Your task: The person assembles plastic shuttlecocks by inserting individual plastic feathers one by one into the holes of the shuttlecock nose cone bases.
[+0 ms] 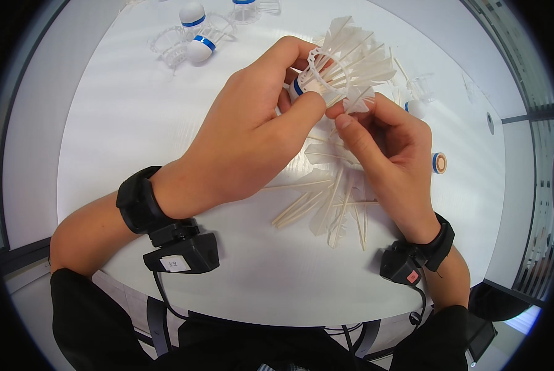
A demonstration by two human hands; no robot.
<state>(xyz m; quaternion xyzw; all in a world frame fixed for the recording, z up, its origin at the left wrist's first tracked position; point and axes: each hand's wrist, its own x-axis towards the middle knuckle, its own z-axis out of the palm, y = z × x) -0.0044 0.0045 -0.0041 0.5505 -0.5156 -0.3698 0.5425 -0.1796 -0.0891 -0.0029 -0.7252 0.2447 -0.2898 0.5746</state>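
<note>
My left hand (pixel 249 123) is closed around a partly feathered shuttlecock (pixel 354 59), thumb and fingers about its base, which has a blue band. White feathers fan out along its far and right side, and a white plastic ring frame (pixel 313 62) shows on the near side. At its lower right, my right hand (pixel 397 151) pinches a single white feather (pixel 359 101) between thumb and fingers. The feather's quill is mostly hidden by the fingertips. Below the hands, loose feathers and bare quills (pixel 326 207) lie spread on the white table (pixel 227 284).
Several white shuttlecock heads with blue bands and clear skirts lie around, such as one head (pixel 201 49) at far left and another (pixel 415 109) at right. A small cork base (pixel 439 162) rests right of my right hand. Black strapped devices (pixel 184 253) with cables are on both wrists.
</note>
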